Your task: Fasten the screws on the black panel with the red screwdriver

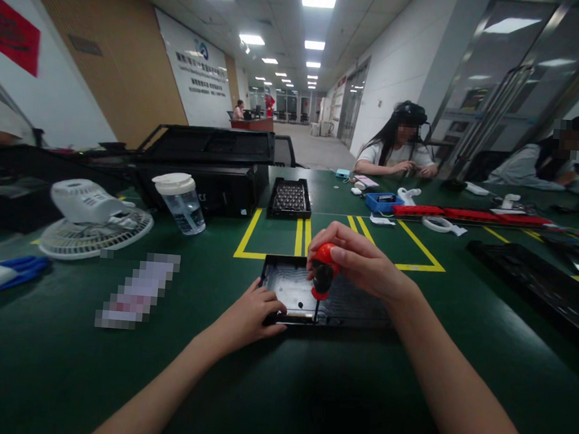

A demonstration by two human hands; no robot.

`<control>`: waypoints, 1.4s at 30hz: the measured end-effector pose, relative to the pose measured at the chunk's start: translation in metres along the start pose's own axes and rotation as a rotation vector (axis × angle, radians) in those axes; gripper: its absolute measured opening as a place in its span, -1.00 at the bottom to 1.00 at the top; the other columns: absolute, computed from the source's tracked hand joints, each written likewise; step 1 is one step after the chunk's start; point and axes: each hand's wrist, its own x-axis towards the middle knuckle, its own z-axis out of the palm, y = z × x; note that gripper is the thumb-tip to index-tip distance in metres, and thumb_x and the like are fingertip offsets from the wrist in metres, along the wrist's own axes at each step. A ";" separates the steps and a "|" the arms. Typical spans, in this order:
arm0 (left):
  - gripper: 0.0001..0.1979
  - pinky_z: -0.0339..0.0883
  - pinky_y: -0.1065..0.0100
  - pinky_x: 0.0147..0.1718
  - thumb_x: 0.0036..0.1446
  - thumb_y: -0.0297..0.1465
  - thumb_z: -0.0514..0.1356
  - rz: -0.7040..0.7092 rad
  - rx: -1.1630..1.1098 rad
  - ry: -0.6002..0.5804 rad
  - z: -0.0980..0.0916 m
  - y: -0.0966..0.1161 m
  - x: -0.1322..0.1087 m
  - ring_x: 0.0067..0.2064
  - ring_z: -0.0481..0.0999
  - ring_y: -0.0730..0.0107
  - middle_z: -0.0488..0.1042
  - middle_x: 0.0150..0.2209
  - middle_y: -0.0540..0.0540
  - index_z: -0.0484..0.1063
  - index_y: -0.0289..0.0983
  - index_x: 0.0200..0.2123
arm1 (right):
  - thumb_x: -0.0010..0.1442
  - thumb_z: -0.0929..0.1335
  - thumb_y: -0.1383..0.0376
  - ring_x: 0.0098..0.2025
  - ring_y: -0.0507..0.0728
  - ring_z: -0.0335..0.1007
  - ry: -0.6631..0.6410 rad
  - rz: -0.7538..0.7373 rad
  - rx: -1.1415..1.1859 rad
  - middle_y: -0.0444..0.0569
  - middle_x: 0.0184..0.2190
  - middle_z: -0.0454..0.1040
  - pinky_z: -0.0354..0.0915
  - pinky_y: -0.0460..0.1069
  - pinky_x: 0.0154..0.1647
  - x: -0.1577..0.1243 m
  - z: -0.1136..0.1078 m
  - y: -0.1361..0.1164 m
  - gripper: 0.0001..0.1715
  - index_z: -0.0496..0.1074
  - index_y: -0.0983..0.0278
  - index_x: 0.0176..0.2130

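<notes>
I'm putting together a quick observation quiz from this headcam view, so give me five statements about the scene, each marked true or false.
1. The right hand holds a screwdriver with a red and black handle. True.
2. The screwdriver's shaft points up at the ceiling. False: it points down into the shallow black tray.
3. The left hand is on the white fan. False: it is at the black tray's near left corner.
4. A cup with a white lid stands upright on the table. True.
5. The white fan is left of the cup in the picture. True.
</notes>
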 end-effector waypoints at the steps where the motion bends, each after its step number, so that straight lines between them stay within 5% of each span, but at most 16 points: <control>1: -0.76 -0.14 -0.10 0.13 0.07 -0.24 0.14 0.001 -0.001 0.001 0.000 0.000 0.000 -0.13 0.38 0.27 0.43 -0.24 -0.04 0.42 -0.15 -0.19 | 0.19 0.26 0.25 -0.33 0.01 0.34 0.001 0.000 -0.002 -0.03 -0.30 0.34 0.30 -0.06 -0.32 0.000 0.000 0.000 -0.80 0.26 0.34 -0.21; 42: -0.75 -0.13 -0.11 0.13 0.08 -0.23 0.13 0.003 0.026 -0.003 0.001 0.001 0.001 -0.11 0.37 0.26 0.42 -0.23 -0.04 0.40 -0.15 -0.17 | 0.15 0.31 0.28 -0.28 0.05 0.35 0.044 -0.026 -0.050 -0.05 -0.34 0.35 0.30 -0.04 -0.31 -0.001 -0.001 -0.002 -0.84 0.28 0.31 -0.25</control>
